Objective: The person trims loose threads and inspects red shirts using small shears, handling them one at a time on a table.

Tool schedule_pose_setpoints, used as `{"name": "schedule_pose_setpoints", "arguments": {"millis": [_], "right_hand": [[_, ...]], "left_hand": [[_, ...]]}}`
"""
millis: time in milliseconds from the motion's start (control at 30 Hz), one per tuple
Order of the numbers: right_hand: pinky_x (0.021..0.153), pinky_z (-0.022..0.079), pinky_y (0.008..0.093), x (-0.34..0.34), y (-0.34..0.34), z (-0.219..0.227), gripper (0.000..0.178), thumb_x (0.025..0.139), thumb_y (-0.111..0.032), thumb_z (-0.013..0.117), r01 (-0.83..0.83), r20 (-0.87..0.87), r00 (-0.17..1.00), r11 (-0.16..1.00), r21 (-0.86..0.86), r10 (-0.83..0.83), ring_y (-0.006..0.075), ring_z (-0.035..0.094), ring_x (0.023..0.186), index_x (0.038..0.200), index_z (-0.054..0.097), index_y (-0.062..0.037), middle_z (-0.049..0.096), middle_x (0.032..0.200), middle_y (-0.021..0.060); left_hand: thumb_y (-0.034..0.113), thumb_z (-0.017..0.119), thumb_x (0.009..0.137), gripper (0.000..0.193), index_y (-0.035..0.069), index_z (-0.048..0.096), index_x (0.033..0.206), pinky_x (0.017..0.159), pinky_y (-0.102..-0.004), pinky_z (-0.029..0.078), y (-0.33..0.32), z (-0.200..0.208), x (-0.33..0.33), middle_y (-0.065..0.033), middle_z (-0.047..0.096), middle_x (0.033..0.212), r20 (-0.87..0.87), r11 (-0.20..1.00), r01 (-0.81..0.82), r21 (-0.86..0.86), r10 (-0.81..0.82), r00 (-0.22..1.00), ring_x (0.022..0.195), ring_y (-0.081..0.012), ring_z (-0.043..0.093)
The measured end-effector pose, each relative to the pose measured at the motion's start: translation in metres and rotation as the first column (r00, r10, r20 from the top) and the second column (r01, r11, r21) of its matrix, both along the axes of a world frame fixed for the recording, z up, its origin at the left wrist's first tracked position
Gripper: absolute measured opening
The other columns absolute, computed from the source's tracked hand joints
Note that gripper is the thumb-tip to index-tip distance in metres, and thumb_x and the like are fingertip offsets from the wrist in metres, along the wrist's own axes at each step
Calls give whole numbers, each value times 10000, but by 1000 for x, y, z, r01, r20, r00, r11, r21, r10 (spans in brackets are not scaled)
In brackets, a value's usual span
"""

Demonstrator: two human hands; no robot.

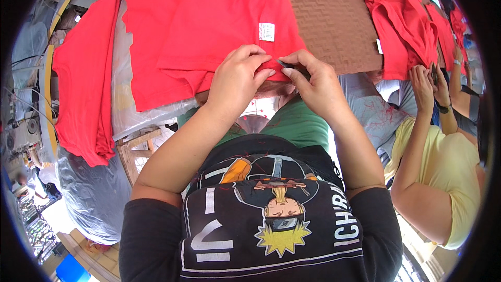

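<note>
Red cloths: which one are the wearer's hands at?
The middle one, with the large white label: left hand and right hand are at its near edge. The left one lies apart; those at right are nearer a co-worker's hands.

This is a garment workshop. A labelled red garment [209, 26] lies near; at right, a co-worker [441, 177] handles more red cloth [402, 26].

- Spreads out as a work surface [342, 55] with a brown, zigzag-textured top.
- Carries a wide red garment [209, 15] near the middle.
- Bears more red garments [404, 28] toward the right.
- Shows plastic sheeting [123, 86] at left.
</note>
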State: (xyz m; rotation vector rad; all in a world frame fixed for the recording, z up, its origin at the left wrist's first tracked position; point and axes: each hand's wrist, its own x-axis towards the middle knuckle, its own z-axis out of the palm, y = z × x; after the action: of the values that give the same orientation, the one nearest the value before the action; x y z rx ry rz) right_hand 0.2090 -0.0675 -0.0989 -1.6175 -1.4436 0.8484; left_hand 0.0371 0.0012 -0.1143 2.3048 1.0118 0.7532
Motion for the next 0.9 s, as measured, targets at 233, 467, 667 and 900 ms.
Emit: {"name": "schedule_pose_setpoints", "arguments": {"millis": [233, 467, 667, 900], "right_hand": [[750, 516, 383, 1, 1, 1, 153, 852, -61, 636, -20, 39, 999, 1000, 17, 19, 336, 668, 863, 998, 639, -16, 688, 918, 174], [765, 513, 388, 2, 1, 4, 164, 842, -66, 644, -44, 58, 997, 998, 34, 42, 342, 662, 881, 999, 643, -20, 683, 929, 175], [761, 504, 418, -1, 4, 9, 175, 832, -84, 638, -109, 172, 979, 994, 10, 106, 361, 642, 894, 997, 642, -25, 663, 955, 173], [719, 496, 459, -7, 10, 16, 169, 837, -127, 623, -170, 391, 909, 985, 22, 148, 364, 632, 866, 982, 633, -41, 640, 923, 162]], "left_hand": [[127, 705, 816, 157, 18, 701, 929, 751, -344, 524, 3, 2, 3, -100, 672, 946, -6, 999, -15, -39, 15, 1000, 855, -261, 659], [144, 646, 892, 167, 0, 661, 974, 741, -314, 511, 8, 8, -4, -141, 685, 915, 44, 945, -45, -324, 63, 997, 830, -213, 670], [163, 647, 899, 182, -3, 655, 973, 745, -315, 507, 9, 4, -3, -136, 689, 915, 70, 925, -47, -376, 79, 994, 824, -197, 665], [161, 656, 886, 164, 2, 657, 929, 710, -308, 504, 10, 6, -6, -101, 664, 813, 142, 985, 91, -146, -71, 987, 751, -204, 644]]}}
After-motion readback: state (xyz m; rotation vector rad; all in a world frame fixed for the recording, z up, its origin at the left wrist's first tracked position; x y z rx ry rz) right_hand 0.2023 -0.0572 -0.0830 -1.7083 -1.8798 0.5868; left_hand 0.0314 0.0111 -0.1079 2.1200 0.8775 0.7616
